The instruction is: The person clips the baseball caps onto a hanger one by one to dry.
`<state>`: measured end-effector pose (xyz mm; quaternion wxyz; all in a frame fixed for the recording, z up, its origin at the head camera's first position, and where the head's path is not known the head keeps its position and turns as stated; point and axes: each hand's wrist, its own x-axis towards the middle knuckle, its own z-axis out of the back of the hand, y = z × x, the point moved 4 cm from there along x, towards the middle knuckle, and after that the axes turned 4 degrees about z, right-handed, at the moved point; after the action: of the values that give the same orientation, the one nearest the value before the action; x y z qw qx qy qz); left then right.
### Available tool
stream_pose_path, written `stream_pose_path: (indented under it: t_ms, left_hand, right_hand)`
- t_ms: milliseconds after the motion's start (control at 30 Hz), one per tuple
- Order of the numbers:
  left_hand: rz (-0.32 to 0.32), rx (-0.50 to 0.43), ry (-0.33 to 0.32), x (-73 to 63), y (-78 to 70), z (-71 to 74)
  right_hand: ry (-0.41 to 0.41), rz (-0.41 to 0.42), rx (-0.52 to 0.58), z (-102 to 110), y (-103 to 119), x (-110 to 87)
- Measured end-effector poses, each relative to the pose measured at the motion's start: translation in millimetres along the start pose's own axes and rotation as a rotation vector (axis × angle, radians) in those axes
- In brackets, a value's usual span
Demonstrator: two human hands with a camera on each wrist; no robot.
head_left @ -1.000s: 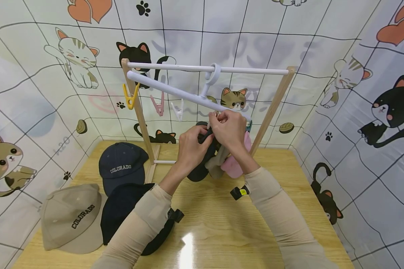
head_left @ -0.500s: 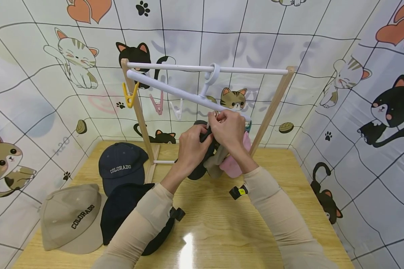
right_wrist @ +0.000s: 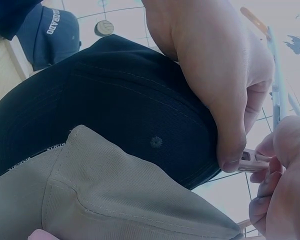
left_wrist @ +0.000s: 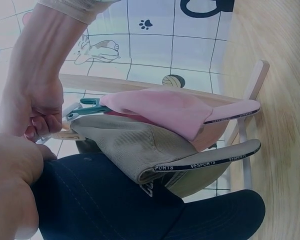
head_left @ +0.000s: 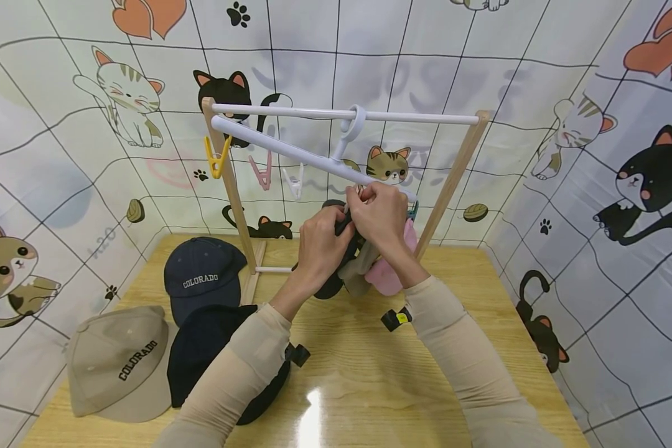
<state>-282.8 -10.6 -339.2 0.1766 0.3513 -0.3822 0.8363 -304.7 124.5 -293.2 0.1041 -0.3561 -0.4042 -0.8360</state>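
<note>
My left hand grips the back edge of a dark navy cap between thumb and fingers, its brim hanging down. Close beside it, my right hand pinches a pale clothespin right at the cap's edge, under the low end of a tilted white hanger. To the right, a beige cap hangs by a tan clothespin. Behind that is a pink cap, held by a teal clothespin. In the head view, the hands hide much of the navy cap and the clothespin.
The hanger hooks over a white rail on a wooden stand. Yellow, pink and white clothespins dangle at its left. On the table lie a navy cap, a beige cap and a black cap.
Both hands stay almost in place at the cap's edge. The left wrist shifts very slightly right, and the hanging caps sway a little.
</note>
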Motion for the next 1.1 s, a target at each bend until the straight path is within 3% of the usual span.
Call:
stream_pose_path:
  t_ms: [1100]
  left_hand:
    - [-0.042, -0.01, -0.035, 6.2, -2.4, 0.7]
  right_hand:
    - [0.011, -0.012, -0.004, -1.2, -2.9, 0.2]
